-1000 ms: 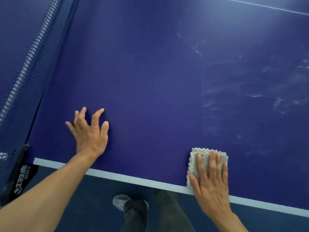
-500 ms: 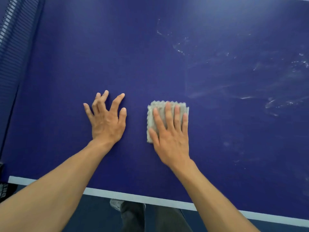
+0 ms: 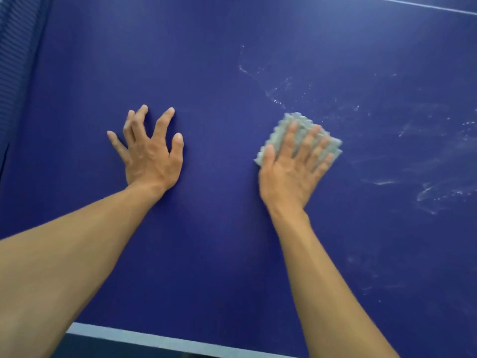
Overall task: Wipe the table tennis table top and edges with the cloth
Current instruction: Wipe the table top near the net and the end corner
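Note:
The dark blue table tennis table top (image 3: 219, 60) fills the view. My right hand (image 3: 291, 171) lies flat with straight fingers on a folded pale grey cloth (image 3: 291, 122), pressing it onto the table right of centre; the hand and cloth are motion-blurred. My left hand (image 3: 151, 151) rests on the bare table to the left, fingers spread with the tips on the surface. The two hands are apart. Whitish dusty smears (image 3: 426, 189) cover the table just right of the cloth.
The net (image 3: 15, 60) runs along the far left edge. The table's white near edge line (image 3: 154, 338) crosses the bottom, with dark floor below it. A thin white line (image 3: 426, 6) crosses the top right corner.
My right hand has slid the cloth from the near edge up onto the table, then to the right, away from my left hand. The left hand stays planted.

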A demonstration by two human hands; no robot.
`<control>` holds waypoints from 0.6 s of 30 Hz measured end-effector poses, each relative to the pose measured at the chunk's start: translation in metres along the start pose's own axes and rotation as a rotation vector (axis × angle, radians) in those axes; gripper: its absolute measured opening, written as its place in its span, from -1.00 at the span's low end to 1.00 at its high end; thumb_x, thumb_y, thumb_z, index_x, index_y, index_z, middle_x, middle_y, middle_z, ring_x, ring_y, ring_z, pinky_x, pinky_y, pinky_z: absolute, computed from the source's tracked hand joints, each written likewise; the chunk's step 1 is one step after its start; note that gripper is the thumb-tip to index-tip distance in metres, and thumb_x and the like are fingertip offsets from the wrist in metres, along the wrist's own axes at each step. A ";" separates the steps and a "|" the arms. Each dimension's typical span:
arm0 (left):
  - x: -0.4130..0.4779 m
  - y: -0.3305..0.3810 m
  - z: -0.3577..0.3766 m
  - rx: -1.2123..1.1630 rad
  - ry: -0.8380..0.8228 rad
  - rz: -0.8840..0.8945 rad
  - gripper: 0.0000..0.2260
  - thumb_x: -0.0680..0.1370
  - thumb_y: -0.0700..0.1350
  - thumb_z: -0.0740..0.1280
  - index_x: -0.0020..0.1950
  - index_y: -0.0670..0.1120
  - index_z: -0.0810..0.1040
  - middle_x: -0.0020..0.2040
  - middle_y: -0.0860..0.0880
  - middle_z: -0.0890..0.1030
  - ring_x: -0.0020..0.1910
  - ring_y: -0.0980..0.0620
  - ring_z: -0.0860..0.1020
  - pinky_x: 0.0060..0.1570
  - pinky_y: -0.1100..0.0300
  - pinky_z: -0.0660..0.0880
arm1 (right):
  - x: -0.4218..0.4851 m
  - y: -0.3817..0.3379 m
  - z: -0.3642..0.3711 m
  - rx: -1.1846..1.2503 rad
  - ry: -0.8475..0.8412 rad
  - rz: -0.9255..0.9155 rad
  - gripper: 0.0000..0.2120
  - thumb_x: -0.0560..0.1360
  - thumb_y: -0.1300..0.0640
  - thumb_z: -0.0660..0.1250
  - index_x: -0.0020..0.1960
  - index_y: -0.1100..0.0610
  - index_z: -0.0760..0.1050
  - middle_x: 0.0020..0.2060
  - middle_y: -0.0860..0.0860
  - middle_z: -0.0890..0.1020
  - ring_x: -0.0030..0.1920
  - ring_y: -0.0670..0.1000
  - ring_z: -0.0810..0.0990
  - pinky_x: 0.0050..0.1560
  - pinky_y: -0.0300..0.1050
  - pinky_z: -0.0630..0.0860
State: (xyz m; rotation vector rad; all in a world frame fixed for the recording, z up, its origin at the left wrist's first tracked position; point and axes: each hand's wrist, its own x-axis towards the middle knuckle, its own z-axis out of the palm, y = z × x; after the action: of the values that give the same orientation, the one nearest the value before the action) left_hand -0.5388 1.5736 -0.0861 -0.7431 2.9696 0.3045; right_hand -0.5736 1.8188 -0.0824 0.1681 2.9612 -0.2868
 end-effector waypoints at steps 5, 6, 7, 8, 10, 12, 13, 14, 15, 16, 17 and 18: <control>0.001 0.002 -0.004 -0.040 0.018 0.003 -0.50 0.66 0.19 -0.03 0.60 0.14 0.26 0.59 -0.10 0.13 0.63 -0.17 0.07 0.53 -0.44 -0.12 | -0.050 -0.021 0.011 0.002 -0.024 -0.403 -0.37 0.72 -0.18 0.06 0.71 0.02 0.03 0.69 0.20 -0.02 0.68 0.27 -0.11 0.62 0.36 -0.04; 0.000 0.002 -0.004 -0.045 0.023 0.007 -0.50 0.66 0.18 -0.03 0.60 0.14 0.26 0.59 -0.10 0.14 0.63 -0.18 0.08 0.53 -0.44 -0.12 | -0.054 -0.007 0.010 -0.014 -0.032 -0.433 -0.37 0.72 -0.17 0.08 0.71 0.02 0.03 0.69 0.19 0.00 0.68 0.26 -0.09 0.62 0.36 -0.03; 0.000 0.002 -0.004 -0.049 0.027 0.009 -0.50 0.66 0.17 -0.02 0.60 0.13 0.27 0.59 -0.11 0.14 0.63 -0.18 0.08 0.53 -0.44 -0.12 | -0.052 0.007 0.006 -0.035 -0.036 -0.426 -0.38 0.72 -0.17 0.08 0.71 0.01 0.04 0.69 0.18 0.01 0.68 0.26 -0.08 0.62 0.36 -0.02; 0.001 0.002 -0.004 -0.052 0.028 0.010 -0.50 0.66 0.17 -0.01 0.60 0.12 0.27 0.59 -0.11 0.14 0.62 -0.18 0.09 0.53 -0.44 -0.12 | -0.042 0.018 0.001 -0.060 -0.030 -0.385 -0.38 0.73 -0.18 0.05 0.71 0.00 0.03 0.69 0.19 0.01 0.68 0.26 -0.07 0.62 0.36 -0.03; 0.004 0.002 -0.003 -0.049 0.020 0.010 -0.49 0.65 0.18 -0.01 0.59 0.12 0.27 0.59 -0.12 0.14 0.62 -0.19 0.09 0.52 -0.44 -0.12 | -0.003 0.027 -0.010 -0.098 -0.033 -0.234 -0.38 0.72 -0.19 -0.06 0.72 -0.01 -0.05 0.69 0.19 -0.06 0.68 0.25 -0.12 0.63 0.35 -0.10; 0.004 0.002 -0.003 -0.037 0.004 0.010 -0.49 0.65 0.19 -0.01 0.60 0.13 0.26 0.59 -0.13 0.14 0.63 -0.20 0.07 0.52 -0.43 -0.13 | 0.049 0.016 -0.019 -0.054 -0.057 0.001 -0.36 0.71 -0.21 -0.14 0.71 -0.01 -0.19 0.68 0.20 -0.16 0.68 0.25 -0.22 0.62 0.35 -0.22; 0.004 0.002 -0.003 -0.032 0.002 0.010 -0.48 0.65 0.19 -0.01 0.60 0.13 0.26 0.60 -0.13 0.14 0.63 -0.20 0.07 0.53 -0.44 -0.13 | 0.076 0.004 -0.023 -0.012 -0.051 0.106 -0.35 0.71 -0.21 -0.14 0.71 0.00 -0.23 0.68 0.21 -0.20 0.67 0.25 -0.25 0.60 0.36 -0.26; 0.004 0.002 -0.003 -0.029 0.001 0.010 -0.48 0.65 0.19 -0.01 0.60 0.13 0.25 0.60 -0.13 0.14 0.63 -0.20 0.06 0.53 -0.44 -0.13 | 0.102 -0.013 -0.024 0.026 -0.036 0.174 -0.34 0.72 -0.21 -0.15 0.71 0.02 -0.25 0.67 0.23 -0.22 0.66 0.27 -0.27 0.59 0.37 -0.29; 0.004 0.002 -0.003 -0.030 0.002 0.010 -0.48 0.64 0.19 -0.01 0.60 0.12 0.26 0.60 -0.14 0.14 0.63 -0.20 0.06 0.53 -0.44 -0.13 | 0.124 -0.031 -0.024 0.051 -0.030 0.208 -0.34 0.72 -0.20 -0.15 0.70 0.04 -0.27 0.67 0.24 -0.22 0.66 0.28 -0.28 0.58 0.39 -0.30; 0.004 0.002 -0.004 -0.034 0.003 0.009 -0.48 0.64 0.18 -0.01 0.60 0.12 0.26 0.60 -0.14 0.14 0.64 -0.20 0.06 0.53 -0.45 -0.13 | 0.141 -0.051 -0.023 0.059 -0.036 0.201 -0.33 0.72 -0.20 -0.16 0.70 0.07 -0.28 0.66 0.26 -0.23 0.65 0.30 -0.29 0.58 0.40 -0.31; 0.004 0.003 -0.004 -0.038 0.004 0.006 -0.49 0.65 0.18 -0.01 0.60 0.12 0.27 0.60 -0.13 0.13 0.64 -0.20 0.06 0.53 -0.45 -0.12 | 0.150 -0.072 -0.021 0.056 -0.055 0.156 -0.33 0.73 -0.20 -0.16 0.70 0.08 -0.28 0.66 0.26 -0.23 0.65 0.30 -0.29 0.57 0.40 -0.32; 0.005 0.003 -0.004 -0.037 0.003 0.003 -0.49 0.65 0.17 0.00 0.60 0.12 0.27 0.60 -0.13 0.13 0.64 -0.19 0.06 0.53 -0.45 -0.12 | 0.152 -0.090 -0.018 0.044 -0.073 0.079 -0.33 0.73 -0.19 -0.16 0.70 0.08 -0.28 0.66 0.26 -0.23 0.65 0.30 -0.29 0.57 0.39 -0.34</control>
State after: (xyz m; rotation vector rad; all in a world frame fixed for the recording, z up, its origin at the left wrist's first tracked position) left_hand -0.5442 1.5733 -0.0822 -0.7435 2.9759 0.3600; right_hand -0.7365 1.7488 -0.0746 0.2738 2.8696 -0.3409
